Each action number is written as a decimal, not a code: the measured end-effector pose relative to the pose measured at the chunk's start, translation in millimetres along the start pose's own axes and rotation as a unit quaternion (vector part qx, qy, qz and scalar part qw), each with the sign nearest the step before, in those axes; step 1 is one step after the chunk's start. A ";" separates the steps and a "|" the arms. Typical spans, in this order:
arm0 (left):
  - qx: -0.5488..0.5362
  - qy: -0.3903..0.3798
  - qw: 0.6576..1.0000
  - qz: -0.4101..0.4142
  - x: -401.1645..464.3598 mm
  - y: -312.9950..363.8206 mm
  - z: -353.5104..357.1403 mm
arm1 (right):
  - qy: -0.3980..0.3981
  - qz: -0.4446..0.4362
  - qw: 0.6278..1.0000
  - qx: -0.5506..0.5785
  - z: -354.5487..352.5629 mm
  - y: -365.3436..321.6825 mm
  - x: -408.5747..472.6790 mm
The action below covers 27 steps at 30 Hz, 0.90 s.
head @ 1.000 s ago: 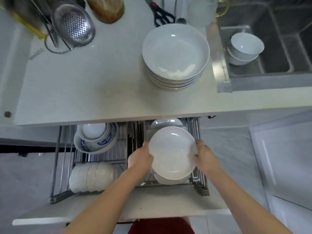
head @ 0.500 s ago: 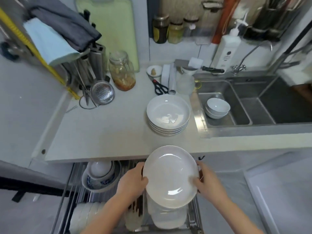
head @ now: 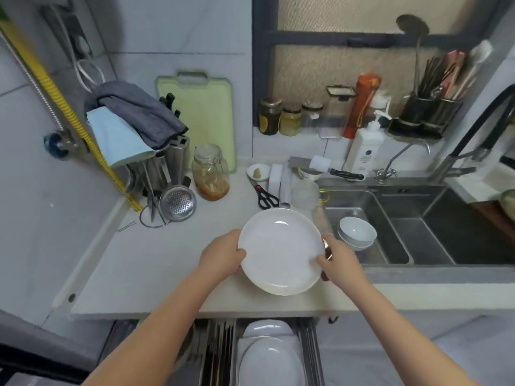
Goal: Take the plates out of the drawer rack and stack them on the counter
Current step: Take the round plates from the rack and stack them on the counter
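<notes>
Two hands on one white plate (head: pixel 280 250) here: my left hand (head: pixel 223 256) clamps its left rim, my right hand (head: pixel 335 260) clamps the right rim, thumbs over the top edge. I'm holding it face-up over the counter (head: pixel 145 263), just left of the sink (head: pixel 370 240) where two small bowls (head: pixel 356 232) sit nested. Down below the counter edge the drawer rack (head: pixel 309 355) stands open with more white plates (head: pixel 269 358) standing in its slots.
</notes>
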<state>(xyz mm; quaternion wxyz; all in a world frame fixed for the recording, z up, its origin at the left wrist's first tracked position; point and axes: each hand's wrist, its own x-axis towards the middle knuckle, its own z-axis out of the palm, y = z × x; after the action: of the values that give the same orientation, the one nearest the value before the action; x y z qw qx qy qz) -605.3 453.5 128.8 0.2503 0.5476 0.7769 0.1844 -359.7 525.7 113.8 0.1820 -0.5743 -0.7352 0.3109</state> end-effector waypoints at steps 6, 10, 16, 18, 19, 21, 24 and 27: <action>0.021 -0.023 0.999 -0.028 51.0 13.4 -1.7 | -0.035 0.040 0.999 0.013 -2.6 -0.9 51.2; 0.027 -0.036 0.998 -0.042 79.1 12.4 2.4 | -0.053 0.069 0.996 0.032 1.3 1.5 76.0; 0.022 -0.055 0.996 -0.062 103.7 4.9 9.6 | -0.069 0.087 0.993 0.050 12.0 6.5 99.4; 0.018 -0.062 0.996 -0.064 108.1 1.2 14.5 | -0.075 0.096 0.991 0.055 17.2 11.9 103.3; 0.015 -0.064 0.996 -0.066 108.9 -0.3 16.4 | -0.076 0.098 0.991 0.056 19.1 14.6 103.9; 0.005 -0.069 0.995 -0.076 110.7 -4.0 20.4 | -0.077 0.100 0.991 0.050 23.7 19.0 105.7; 0.001 -0.080 0.993 -0.088 112.1 -9.5 25.1 | -0.081 0.098 0.991 0.050 30.5 23.4 108.3; 0.013 -0.078 0.993 -0.087 114.0 -13.2 28.3 | -0.077 0.091 0.992 0.045 35.3 28.3 111.4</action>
<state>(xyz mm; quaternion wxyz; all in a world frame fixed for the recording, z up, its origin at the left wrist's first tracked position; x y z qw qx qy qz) -630.0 556.9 77.2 0.3181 0.4942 0.8017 0.1089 -391.5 627.8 58.9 0.1217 -0.6048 -0.6766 0.4021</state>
